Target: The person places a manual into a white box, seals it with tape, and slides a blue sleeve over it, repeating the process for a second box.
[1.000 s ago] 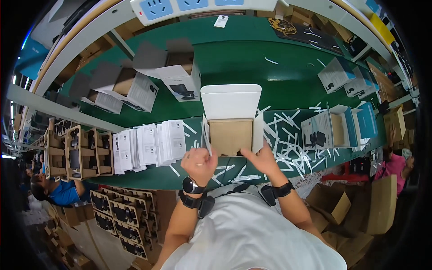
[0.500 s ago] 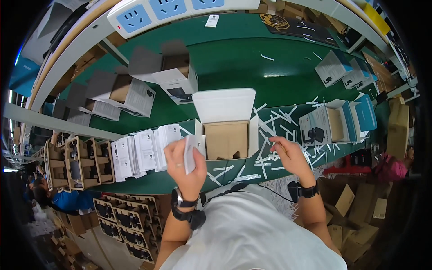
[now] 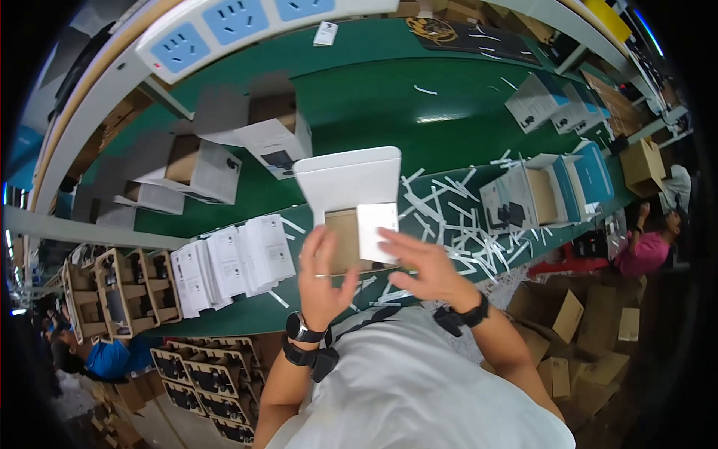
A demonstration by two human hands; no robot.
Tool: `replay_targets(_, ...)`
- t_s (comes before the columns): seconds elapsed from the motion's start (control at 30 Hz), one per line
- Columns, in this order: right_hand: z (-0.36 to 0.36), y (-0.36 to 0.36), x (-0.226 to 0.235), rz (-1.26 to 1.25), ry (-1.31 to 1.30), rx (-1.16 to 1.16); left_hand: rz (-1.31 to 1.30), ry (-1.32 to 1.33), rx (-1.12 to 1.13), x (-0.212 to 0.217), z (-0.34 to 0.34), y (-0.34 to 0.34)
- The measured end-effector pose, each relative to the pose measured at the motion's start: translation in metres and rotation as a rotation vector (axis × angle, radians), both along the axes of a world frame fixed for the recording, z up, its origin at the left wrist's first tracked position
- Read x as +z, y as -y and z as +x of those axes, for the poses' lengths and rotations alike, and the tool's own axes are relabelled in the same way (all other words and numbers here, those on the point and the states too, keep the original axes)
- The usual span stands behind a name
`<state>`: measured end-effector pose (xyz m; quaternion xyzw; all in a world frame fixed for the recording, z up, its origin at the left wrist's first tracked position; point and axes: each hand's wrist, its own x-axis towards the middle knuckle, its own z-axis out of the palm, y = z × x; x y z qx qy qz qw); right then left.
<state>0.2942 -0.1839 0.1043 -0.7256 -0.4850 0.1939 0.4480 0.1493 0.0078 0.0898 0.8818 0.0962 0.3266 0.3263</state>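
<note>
In front of me stands an open white box (image 3: 348, 176) with its lid flap raised and a brown cardboard insert (image 3: 342, 228) inside. A white booklet (image 3: 376, 232) lies over the right part of the insert. At the booklet's lower right edge, my right hand (image 3: 428, 268) has its fingers stretched out, the fingertips overlapping it; a firm grip does not show. My left hand (image 3: 323, 277) is open at the box's left front corner, fingers apart and slightly blurred, with nothing in it.
Stacked white booklets (image 3: 232, 262) lie left of the box, beside brown molded trays (image 3: 123, 288). White paper strips (image 3: 456, 217) litter the green table on the right, near another open box (image 3: 542, 196). More boxes (image 3: 277, 142) stand behind, under a power strip (image 3: 224, 30).
The booklet has gone from my left hand to the box, over the insert. My right hand has moved left to it. The whole view has shifted somewhat.
</note>
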Motion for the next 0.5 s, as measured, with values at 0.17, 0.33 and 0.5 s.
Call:
replay_targets(0.17, 0.004, -0.012, 0.004, -0.042, 0.074, -0.387, 0.419, -0.307, -0.271, -0.014, 0.020, 0.007)
replay_targets(0.33, 0.032, -0.022, -0.014, -0.122, 0.323, -0.510, 0.410, -0.285, -0.246, -0.022, 0.023, 0.008)
replay_targets(0.5, 0.033, -0.023, -0.013, -0.119, 0.344, -0.523, 0.408, -0.267, -0.238, -0.021, 0.020, 0.009)
